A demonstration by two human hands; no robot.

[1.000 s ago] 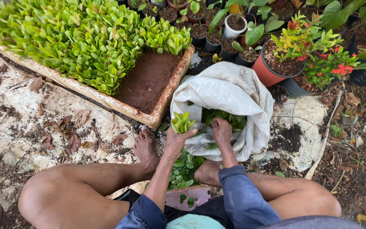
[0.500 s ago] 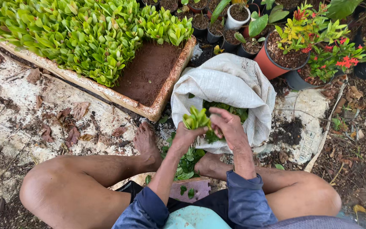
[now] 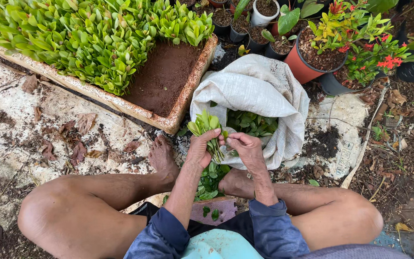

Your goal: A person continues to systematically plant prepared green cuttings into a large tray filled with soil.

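Fingers of the left hand [image 3: 201, 149] are curled shut around a bunch of cuttings [image 3: 207, 125], gripping the stems low down so the green leaf tips fan out above the knuckles. The right hand [image 3: 246, 149] sits just beside it, thumb and forefinger pinched together on the stems at the base of the bunch, the other fingers loosely bent. Both hands touch the same bunch, fingertips nearly meeting.

Both forearms rise from blue sleeves [image 3: 264, 230] near the bottom edge and run up and slightly inward, wrists close together, backs of the hands toward the camera. The hands hang above the gap between the person's bare feet.

Just beyond the fingertips gapes a white sack [image 3: 259, 91], its mouth full of more cuttings. Below the palms, between the feet, lies a heap of loose leaves [image 3: 211, 180]. Up and left of the left-hand fingers stands a tray [image 3: 188, 103] of brown soil, mostly planted with rows of cuttings. Past the sack stand potted plants [image 3: 312, 52].
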